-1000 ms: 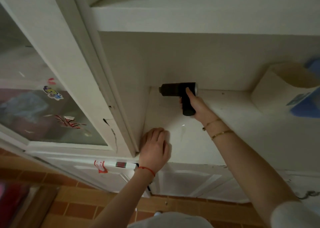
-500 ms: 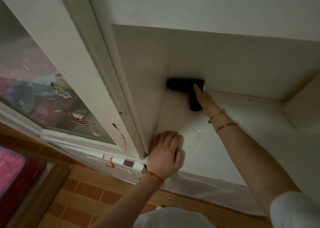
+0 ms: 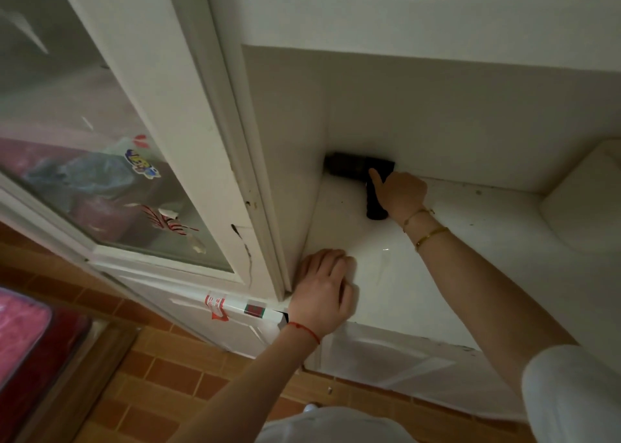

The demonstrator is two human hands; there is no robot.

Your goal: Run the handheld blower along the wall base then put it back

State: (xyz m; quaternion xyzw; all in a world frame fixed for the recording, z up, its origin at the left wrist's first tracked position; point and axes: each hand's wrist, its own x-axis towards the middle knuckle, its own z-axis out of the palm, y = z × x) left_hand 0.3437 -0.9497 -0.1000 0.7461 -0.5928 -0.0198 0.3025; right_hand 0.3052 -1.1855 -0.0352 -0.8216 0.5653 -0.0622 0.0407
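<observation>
A black pistol-shaped handheld blower [image 3: 356, 168] is in the back left corner of a white shelf [image 3: 470, 257], its barrel lying along the base of the back wall [image 3: 470, 130] with the nozzle against the left side wall. My right hand [image 3: 400, 195] is wrapped around its grip, index finger stretched up onto the barrel. My left hand [image 3: 324, 284] rests palm down on the shelf's front left corner, fingers loosely together, holding nothing.
A glass cabinet door [image 3: 111, 140] with stickers stands to the left of the recess. A white rounded object [image 3: 584, 200] sits at the shelf's right end. A shelf above overhangs the recess. Below are white cabinet doors and an orange tiled floor [image 3: 161, 382].
The blower has moved left along the wall base into the corner. The view shifted, so the box at the right slid mostly out of sight. My left hand stayed put.
</observation>
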